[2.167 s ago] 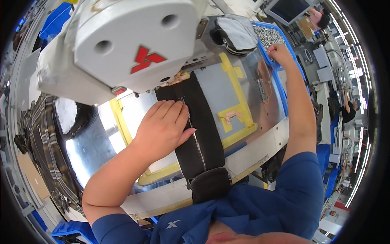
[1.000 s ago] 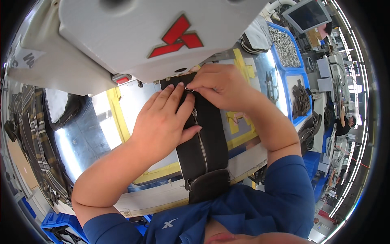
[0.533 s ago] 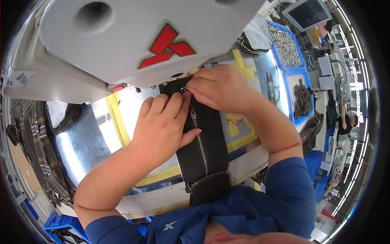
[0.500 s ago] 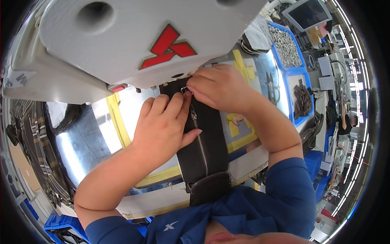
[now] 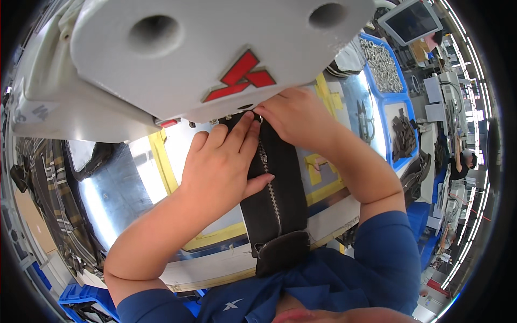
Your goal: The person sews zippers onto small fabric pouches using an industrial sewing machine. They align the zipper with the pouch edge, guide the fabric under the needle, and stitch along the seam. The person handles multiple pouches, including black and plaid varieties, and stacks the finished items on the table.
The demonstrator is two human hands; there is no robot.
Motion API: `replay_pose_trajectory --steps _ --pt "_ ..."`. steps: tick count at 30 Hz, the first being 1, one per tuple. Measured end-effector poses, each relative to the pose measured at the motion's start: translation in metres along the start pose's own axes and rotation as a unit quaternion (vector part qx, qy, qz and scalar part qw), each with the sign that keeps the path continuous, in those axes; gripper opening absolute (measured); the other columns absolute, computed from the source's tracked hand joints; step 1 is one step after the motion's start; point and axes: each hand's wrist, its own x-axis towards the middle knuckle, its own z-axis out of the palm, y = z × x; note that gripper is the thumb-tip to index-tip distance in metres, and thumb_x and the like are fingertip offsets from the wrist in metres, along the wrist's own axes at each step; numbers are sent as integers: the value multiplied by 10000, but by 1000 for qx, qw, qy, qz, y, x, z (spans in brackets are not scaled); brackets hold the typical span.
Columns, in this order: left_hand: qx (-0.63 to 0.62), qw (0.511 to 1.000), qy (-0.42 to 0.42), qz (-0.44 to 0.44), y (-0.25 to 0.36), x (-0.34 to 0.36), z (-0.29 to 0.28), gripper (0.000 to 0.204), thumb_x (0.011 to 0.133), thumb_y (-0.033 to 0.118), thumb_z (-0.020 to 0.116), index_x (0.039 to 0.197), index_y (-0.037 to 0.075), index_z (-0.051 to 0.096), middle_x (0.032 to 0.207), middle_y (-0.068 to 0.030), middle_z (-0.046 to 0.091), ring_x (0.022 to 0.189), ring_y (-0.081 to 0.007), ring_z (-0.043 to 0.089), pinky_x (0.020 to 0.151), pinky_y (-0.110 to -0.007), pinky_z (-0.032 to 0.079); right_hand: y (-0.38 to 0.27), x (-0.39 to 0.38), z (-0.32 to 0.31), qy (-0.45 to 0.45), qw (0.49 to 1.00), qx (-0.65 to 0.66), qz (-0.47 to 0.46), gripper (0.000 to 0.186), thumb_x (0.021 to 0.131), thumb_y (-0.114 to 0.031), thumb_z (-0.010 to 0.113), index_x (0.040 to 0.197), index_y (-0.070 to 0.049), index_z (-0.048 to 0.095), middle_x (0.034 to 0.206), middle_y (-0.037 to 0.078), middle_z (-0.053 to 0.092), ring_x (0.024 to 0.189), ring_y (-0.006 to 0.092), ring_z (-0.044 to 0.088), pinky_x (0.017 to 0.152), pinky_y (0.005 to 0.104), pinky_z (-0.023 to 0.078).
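A long black fabric piece [image 5: 288, 185] with a metal zipper [image 5: 273, 196] runs from beneath the sewing machine head [image 5: 177, 81] toward my body. My left hand [image 5: 221, 161] lies over its left side, fingers stretched forward and thumb beside the zipper. Its leading fingertips press near the far end, close under the machine. My right hand [image 5: 299, 116] comes from the right with its fingers pinched around a small metal ring [image 5: 260, 118] at that same end. The fingertips partly cover the ring, and the machine hides the needle area. A zipper pull [image 5: 264, 158] sits below the left fingers.
Blue trays [image 5: 372, 81] at the right hold metal hardware and dark fabric strips. Scissors [image 5: 368, 121] lie near them. Yellow tape [image 5: 161, 156] marks the table. Plaid fabric [image 5: 62, 194] is piled at the left. A monitor [image 5: 410, 21] stands at the far right.
The view has shifted, so the machine and table appear slightly further right. My fingertips have moved closer together near the ring, with the left index finger reaching further forward.
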Motion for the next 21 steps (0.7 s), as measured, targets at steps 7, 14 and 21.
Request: replay_pose_trajectory --steps 7,14,21 --pt "-58 998 0 -23 -2 2 -1 883 699 544 898 1366 16 664 1503 -101 620 1068 -278 607 921 -408 464 -5 -18 -4 -15 996 -62 -54 222 886 -115 762 1106 -79 767 1055 49 743 898 266 735 797 402 597" --pt "-114 993 20 -36 -7 4 1 793 711 468 912 1338 42 678 1441 -122 666 1033 -309 627 948 -418 483 -10 -17 -5 -44 996 -70 -35 228 900 -169 769 1104 -67 766 1040 47 743 909 247 729 803 396 582" --pt "-99 993 61 -17 -11 0 10 690 745 430 894 1278 29 719 1388 -131 693 1009 -324 652 935 -426 492 -7 -19 0 -18 996 -67 -48 229 881 -157 646 1074 -60 721 1016 60 705 945 252 711 853 399 538"
